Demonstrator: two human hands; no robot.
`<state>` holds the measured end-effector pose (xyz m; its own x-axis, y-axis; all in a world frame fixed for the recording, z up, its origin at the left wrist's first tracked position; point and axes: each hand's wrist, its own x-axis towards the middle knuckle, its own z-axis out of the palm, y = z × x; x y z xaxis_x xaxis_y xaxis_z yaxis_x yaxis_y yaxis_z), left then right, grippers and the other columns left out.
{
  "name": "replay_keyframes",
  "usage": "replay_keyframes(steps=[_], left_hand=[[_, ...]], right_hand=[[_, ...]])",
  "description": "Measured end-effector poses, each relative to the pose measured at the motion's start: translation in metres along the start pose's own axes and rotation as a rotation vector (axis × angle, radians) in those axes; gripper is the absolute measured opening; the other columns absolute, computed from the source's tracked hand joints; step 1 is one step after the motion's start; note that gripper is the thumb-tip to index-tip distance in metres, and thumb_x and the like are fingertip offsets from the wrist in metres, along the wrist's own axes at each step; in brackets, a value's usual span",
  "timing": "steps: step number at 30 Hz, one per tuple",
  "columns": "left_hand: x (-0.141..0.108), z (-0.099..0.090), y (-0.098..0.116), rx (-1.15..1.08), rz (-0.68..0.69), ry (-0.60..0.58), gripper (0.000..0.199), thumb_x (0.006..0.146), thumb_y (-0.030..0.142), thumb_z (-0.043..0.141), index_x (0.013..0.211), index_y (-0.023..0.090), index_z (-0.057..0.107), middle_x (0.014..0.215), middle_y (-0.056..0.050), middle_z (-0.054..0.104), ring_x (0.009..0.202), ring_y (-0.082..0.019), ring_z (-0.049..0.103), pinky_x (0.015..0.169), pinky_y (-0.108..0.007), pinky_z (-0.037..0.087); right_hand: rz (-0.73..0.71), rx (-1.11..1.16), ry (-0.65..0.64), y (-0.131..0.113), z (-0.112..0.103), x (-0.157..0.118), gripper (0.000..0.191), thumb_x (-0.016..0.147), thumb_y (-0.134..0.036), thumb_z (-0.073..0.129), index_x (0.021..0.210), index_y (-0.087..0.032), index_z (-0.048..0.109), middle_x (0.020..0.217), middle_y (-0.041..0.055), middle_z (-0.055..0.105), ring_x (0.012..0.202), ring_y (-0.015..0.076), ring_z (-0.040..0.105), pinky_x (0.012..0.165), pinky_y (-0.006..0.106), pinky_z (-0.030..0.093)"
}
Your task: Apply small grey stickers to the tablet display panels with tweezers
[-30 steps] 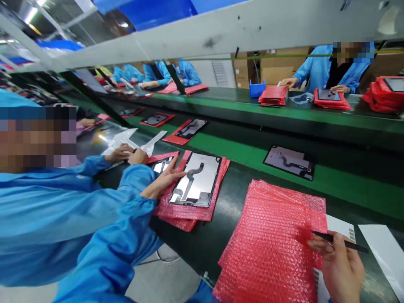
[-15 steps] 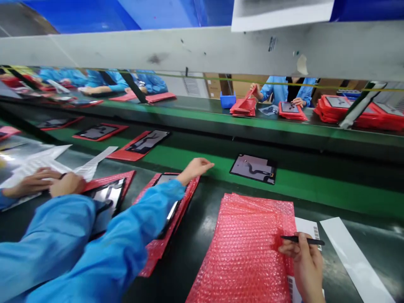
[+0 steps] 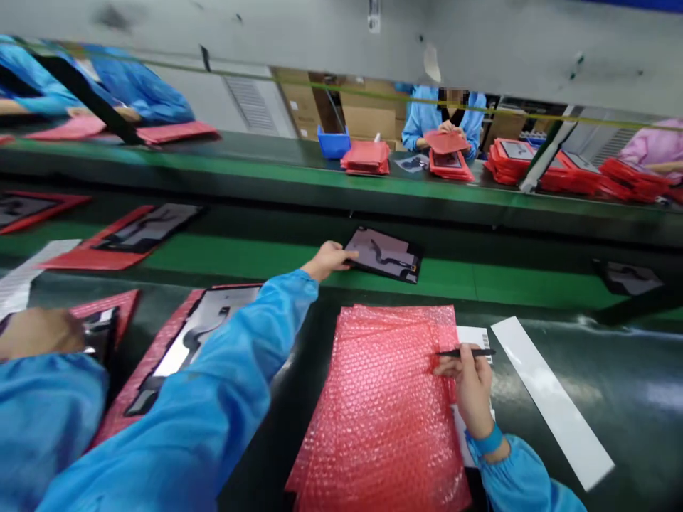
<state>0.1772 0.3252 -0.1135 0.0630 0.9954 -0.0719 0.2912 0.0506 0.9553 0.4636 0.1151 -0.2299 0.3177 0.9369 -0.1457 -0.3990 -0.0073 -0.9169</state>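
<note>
My left hand (image 3: 328,261) reaches over the green conveyor belt (image 3: 448,274) and pinches the left edge of a tablet screen (image 3: 389,249), a flat grey panel with a black border and a dark ribbon cable. My right hand (image 3: 472,387), with a blue band at the wrist, holds slim black tweezers (image 3: 483,352). It rests at the right edge of a stack of red bubble-wrap bags (image 3: 384,419). White label sheets (image 3: 474,338) stick out from under that stack. Beneath my left sleeve, another screen (image 3: 200,323) lies on a red bag.
A white strip (image 3: 552,402) lies to the right on the dark bench. A co-worker's hand (image 3: 43,333) is close at my left. More screens (image 3: 152,226) sit along the belt. Across it, a person (image 3: 448,135) handles red bags. A grey beam (image 3: 299,43) crosses overhead.
My left hand has moved forward onto the belt and taken hold of the screen's edge. The view has swung to the right. My right hand still holds the tweezers by the bags.
</note>
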Motion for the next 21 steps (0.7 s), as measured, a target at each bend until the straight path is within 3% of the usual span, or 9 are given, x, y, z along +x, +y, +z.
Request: replay_keyframes(steps=[4, 6, 10, 14, 17, 21], left_hand=[[-0.003, -0.020, 0.006, -0.122, -0.018, 0.277, 0.031, 0.100, 0.027, 0.069, 0.127, 0.015, 0.063, 0.107, -0.005, 0.069, 0.082, -0.014, 0.068, 0.071, -0.029, 0.061], [-0.020, -0.032, 0.013, -0.178, -0.017, 0.321, 0.033, 0.093, 0.016, 0.073, 0.125, 0.014, 0.063, 0.091, -0.001, 0.067, 0.068, -0.010, 0.063, 0.062, -0.022, 0.056], [-0.078, -0.031, 0.017, -0.282, -0.085, 0.117, 0.049, 0.077, 0.018, 0.086, 0.122, 0.011, 0.068, 0.082, -0.001, 0.072, 0.066, -0.010, 0.066, 0.059, -0.019, 0.053], [-0.129, -0.001, -0.005, -0.273, -0.279, -0.132, 0.057, 0.067, 0.031, 0.094, 0.115, 0.009, 0.073, 0.081, -0.008, 0.079, 0.070, -0.019, 0.073, 0.063, -0.027, 0.059], [-0.147, 0.022, -0.031, -0.234, -0.365, -0.234, 0.057, 0.062, 0.039, 0.097, 0.107, 0.012, 0.075, 0.076, -0.007, 0.078, 0.067, -0.021, 0.073, 0.060, -0.029, 0.059], [-0.152, 0.034, -0.058, -0.172, -0.374, -0.218, 0.062, 0.060, 0.048, 0.095, 0.108, 0.016, 0.073, 0.075, -0.004, 0.077, 0.065, -0.018, 0.070, 0.059, -0.027, 0.055]], right_hand=[[-0.057, 0.031, 0.032, -0.007, -0.005, 0.010, 0.049, 0.085, -0.064, 0.082, 0.091, -0.021, 0.061, 0.068, 0.0026, 0.078, 0.051, 0.0219, 0.077, 0.050, 0.029, 0.063], [-0.109, 0.041, 0.060, -0.017, -0.012, 0.018, 0.049, 0.084, -0.064, 0.083, 0.094, -0.021, 0.062, 0.067, 0.0021, 0.078, 0.051, 0.0219, 0.076, 0.050, 0.029, 0.062], [-0.130, -0.051, -0.014, -0.042, -0.040, 0.035, 0.049, 0.084, -0.063, 0.083, 0.094, -0.020, 0.063, 0.067, 0.0037, 0.079, 0.051, 0.0194, 0.076, 0.052, 0.027, 0.062], [-0.099, -0.259, -0.114, -0.058, -0.072, 0.043, 0.049, 0.086, -0.064, 0.080, 0.094, -0.020, 0.062, 0.067, 0.0045, 0.079, 0.051, 0.0192, 0.076, 0.049, 0.024, 0.060], [-0.088, -0.398, -0.118, -0.061, -0.090, 0.043, 0.049, 0.088, -0.065, 0.078, 0.096, -0.019, 0.061, 0.066, 0.0044, 0.078, 0.054, 0.0205, 0.078, 0.050, 0.025, 0.062], [-0.053, -0.498, -0.121, -0.062, -0.103, 0.045, 0.050, 0.090, -0.067, 0.075, 0.097, -0.020, 0.060, 0.070, 0.0051, 0.079, 0.058, 0.0211, 0.079, 0.051, 0.025, 0.063]])
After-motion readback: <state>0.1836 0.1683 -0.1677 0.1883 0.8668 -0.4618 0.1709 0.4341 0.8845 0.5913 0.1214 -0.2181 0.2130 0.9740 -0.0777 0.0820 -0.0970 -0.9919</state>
